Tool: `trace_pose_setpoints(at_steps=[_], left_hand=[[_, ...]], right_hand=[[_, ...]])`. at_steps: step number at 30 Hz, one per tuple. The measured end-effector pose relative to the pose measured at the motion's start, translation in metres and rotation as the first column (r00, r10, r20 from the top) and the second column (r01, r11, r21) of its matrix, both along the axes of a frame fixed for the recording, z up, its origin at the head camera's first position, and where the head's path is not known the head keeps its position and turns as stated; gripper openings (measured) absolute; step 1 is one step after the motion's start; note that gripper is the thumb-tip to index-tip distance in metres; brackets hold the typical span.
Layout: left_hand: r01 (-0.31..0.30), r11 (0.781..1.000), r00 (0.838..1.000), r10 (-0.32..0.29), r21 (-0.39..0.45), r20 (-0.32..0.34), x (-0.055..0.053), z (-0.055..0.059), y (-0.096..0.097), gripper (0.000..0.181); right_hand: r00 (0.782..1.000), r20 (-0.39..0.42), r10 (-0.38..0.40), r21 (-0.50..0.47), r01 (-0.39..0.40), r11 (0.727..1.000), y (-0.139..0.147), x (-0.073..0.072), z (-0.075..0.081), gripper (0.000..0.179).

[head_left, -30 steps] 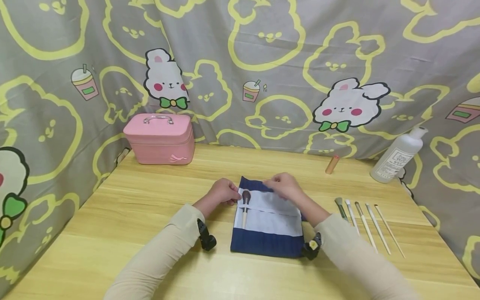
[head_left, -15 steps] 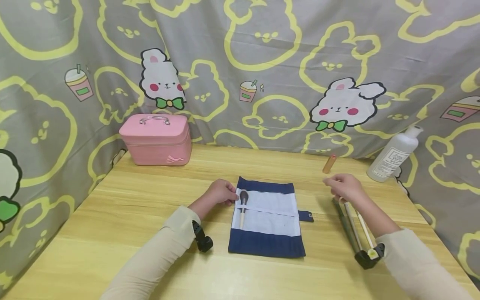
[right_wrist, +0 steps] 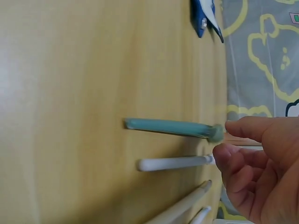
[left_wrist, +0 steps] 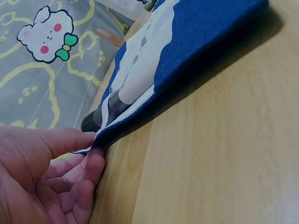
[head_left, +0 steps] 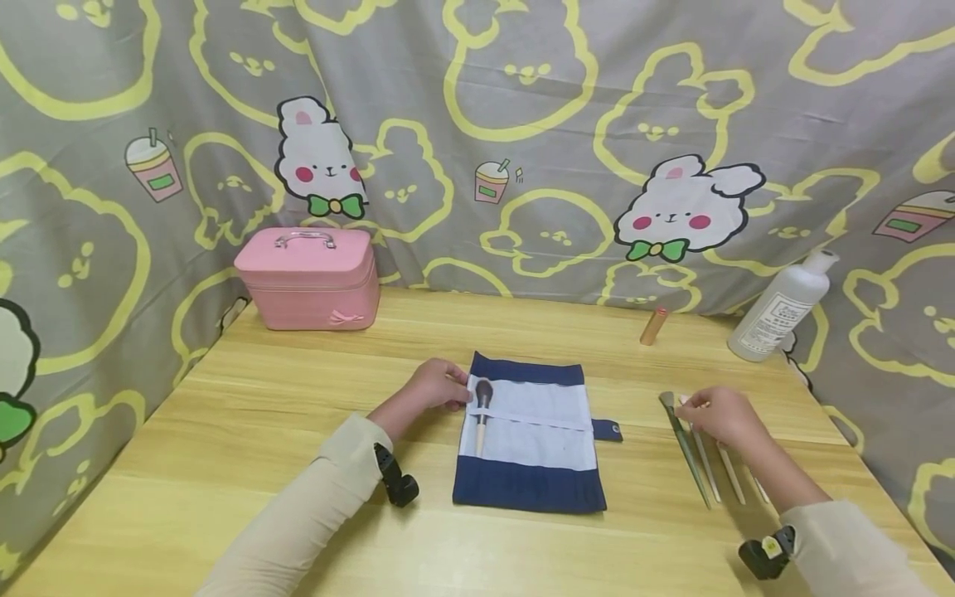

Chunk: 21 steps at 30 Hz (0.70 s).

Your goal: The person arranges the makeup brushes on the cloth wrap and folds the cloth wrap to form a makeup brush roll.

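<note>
Closest to the near edge of the worktop [head_left: 261, 414], two beige sleeves [head_left: 294, 510] reached in, each with a small black camera [head_left: 395, 477] strapped at the wrist. An unrolled cloth brush roll [head_left: 533, 452], navy along its near and far bands and pale between, lay flat around the middle of the worktop, its short snap strap [head_left: 608, 430] pointing toward the right edge. One large dark-bristled brush [head_left: 481, 427] sat in it beside the left border, handle tucked into the near pocket, an elastic band [head_left: 522, 419] across it and bristles toward the far edge.

To the right of the roll, slim brushes lay side by side with their handles toward the near edge: a green brush [head_left: 686, 456], a white brush [head_left: 707, 474] and others partly covered by the right hand [head_left: 724, 414]. That hand's grip was parted, thumb and forefinger apart just beside the green brush's head; whether they touched it could not be told. The left hand [head_left: 436, 385] had its grip pinching the roll's left border near the bristles.

Toward the far edge stood a copper-coloured tube [head_left: 653, 327]; a white bottle [head_left: 783, 307] was near the far right corner, a pink case [head_left: 309, 286] near the far left. Behind hung a grey patterned curtain [head_left: 418, 83].
</note>
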<state>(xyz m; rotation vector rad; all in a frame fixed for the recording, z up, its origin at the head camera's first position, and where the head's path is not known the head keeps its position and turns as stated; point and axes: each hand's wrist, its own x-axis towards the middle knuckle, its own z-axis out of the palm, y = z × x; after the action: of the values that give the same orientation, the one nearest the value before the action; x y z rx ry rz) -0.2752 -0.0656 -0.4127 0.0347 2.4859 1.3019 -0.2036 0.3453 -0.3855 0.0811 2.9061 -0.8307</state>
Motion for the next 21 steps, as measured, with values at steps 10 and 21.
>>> trace_pose_setpoints(at_steps=[10, 21], left_hand=[[0.026, 0.999, 0.999, -0.025, 0.025, -0.031, 0.0038, -0.001, -0.0031, 0.034], [0.036, 0.999, 0.998, -0.035, 0.024, -0.044, 0.003, -0.0039, -0.0041, 0.036]], right_hand=[[0.999, 0.034, -0.021, 0.031, 0.02, 0.999, -0.0062, 0.0028, -0.0101, 0.028], [1.0, -0.011, 0.003, 0.134, -0.002, 0.991, -0.0103, 0.0003, -0.0088, 0.025]])
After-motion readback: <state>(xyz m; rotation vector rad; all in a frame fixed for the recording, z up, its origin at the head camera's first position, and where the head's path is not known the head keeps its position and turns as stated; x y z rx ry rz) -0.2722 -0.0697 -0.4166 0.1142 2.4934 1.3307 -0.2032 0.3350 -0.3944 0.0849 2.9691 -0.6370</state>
